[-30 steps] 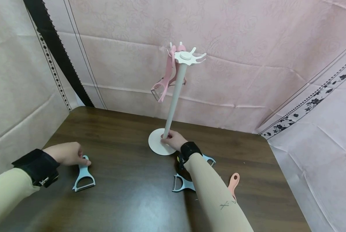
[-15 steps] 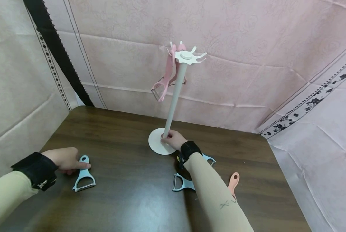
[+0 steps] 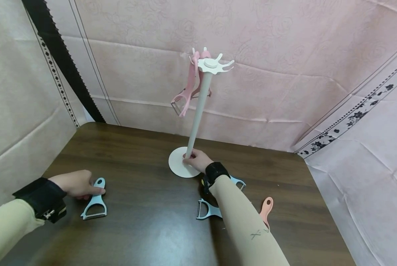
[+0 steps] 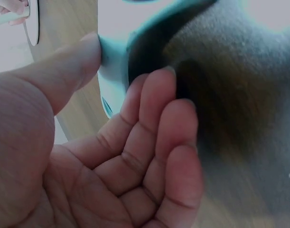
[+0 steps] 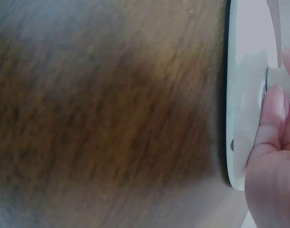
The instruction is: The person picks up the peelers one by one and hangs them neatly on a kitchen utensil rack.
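Observation:
My left hand (image 3: 78, 184) pinches the handle of a light blue peeler (image 3: 95, 199) on the left part of the table. In the left wrist view the thumb lies on one side of the blue handle (image 4: 114, 57) and the curled fingers on the other. My right hand (image 3: 199, 160) grips the foot of a white stand's pole (image 3: 199, 107), just above its round base (image 3: 176, 162). The right wrist view shows those fingers around the pole beside the base plate (image 5: 249, 104). Pink peelers (image 3: 188, 87) hang from the hooks of the stand's top (image 3: 211, 64).
Under and beside my right forearm lie a blue peeler (image 3: 209, 210), another blue peeler (image 3: 239, 182) partly hidden, and a salmon-pink handle (image 3: 267, 207). The brown wooden table (image 3: 145, 207) meets a pink patterned cloth (image 3: 135, 74) behind the stand.
My left hand shifted back to the left and opened around the handle, then closed in on it. The peeler has turned slightly, its handle end swinging right. The right hand stays on the pole.

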